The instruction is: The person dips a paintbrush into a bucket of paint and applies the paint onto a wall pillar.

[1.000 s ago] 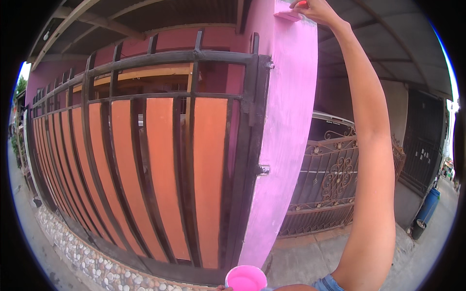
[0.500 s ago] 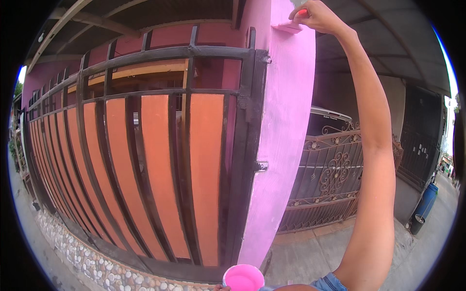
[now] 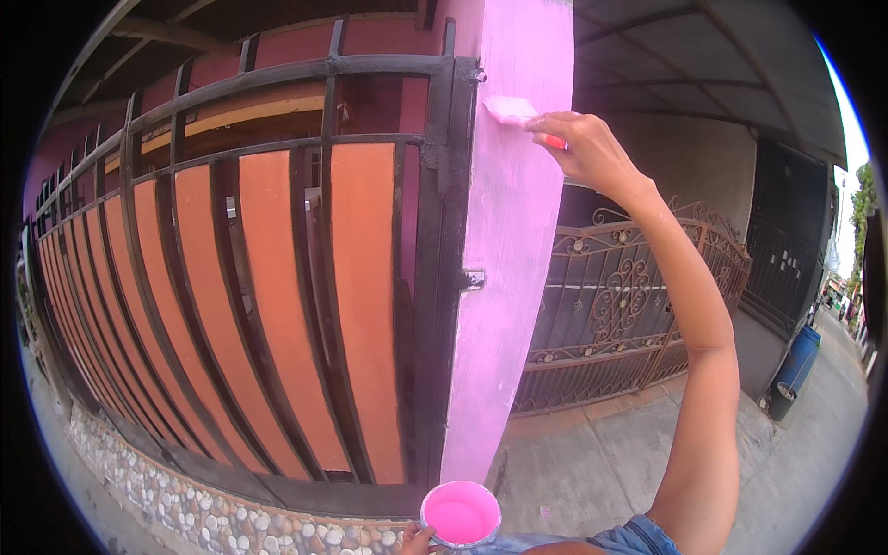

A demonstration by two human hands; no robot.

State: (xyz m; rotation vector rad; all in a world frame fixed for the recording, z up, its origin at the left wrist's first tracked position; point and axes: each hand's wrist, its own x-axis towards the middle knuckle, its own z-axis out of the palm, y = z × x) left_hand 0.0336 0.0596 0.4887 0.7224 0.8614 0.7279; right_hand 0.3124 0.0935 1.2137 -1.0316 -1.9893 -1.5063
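Observation:
My right hand (image 3: 592, 155) is raised and closed around the red handle of a paintbrush (image 3: 511, 111). Pink paint coats the bristles, which lie against the upper part of a pink-lilac pillar (image 3: 504, 240). Streaky strokes show on the pillar's face. At the lower edge, the fingers of my left hand (image 3: 418, 538) grip the rim of a small paint bucket (image 3: 461, 514) with bright pink paint inside. Most of the left hand is cut off by the frame's edge.
Left of the pillar stands a black metal gate (image 3: 435, 231) with orange slats, joined by a hinge (image 3: 473, 279). An ornate brown gate (image 3: 620, 305) is on the right. A blue barrel (image 3: 800, 359) stands farther right. Pebbles (image 3: 231, 518) line the gate's base.
My right hand has brought the brush lower down the pillar, and its bristles now point up and left. The view has tilted, showing more of the bucket and my left fingers.

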